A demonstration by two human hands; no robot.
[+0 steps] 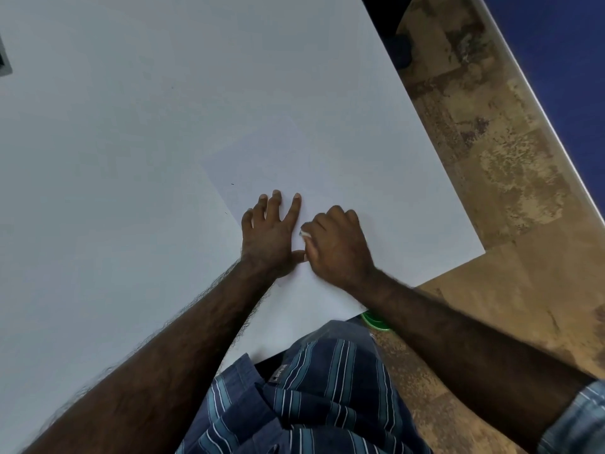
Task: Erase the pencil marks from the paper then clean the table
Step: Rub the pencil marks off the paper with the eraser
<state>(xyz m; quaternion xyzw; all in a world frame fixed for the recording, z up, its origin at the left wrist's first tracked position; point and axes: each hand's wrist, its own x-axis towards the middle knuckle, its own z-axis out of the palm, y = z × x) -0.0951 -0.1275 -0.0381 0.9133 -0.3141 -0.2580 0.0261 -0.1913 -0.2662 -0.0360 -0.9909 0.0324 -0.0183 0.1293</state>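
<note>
A white sheet of paper (294, 165) lies on the white table (114, 142) near its right front corner. My left hand (270, 234) rests flat on the sheet, fingers spread, pressing it down. Right beside it, my right hand (337, 245) is curled around a small white eraser (305, 233), which peeks out between the fingers and touches the paper. No pencil marks are clear on the sheet; a few tiny dark specks (232, 184) lie on the table just left of the paper's edge.
The table's right edge (425, 132) runs diagonally, with brown patterned floor (491, 158) beyond. A green object (375, 321) shows below the table's front corner under my right forearm. A dark item (5, 60) sits at the far left edge.
</note>
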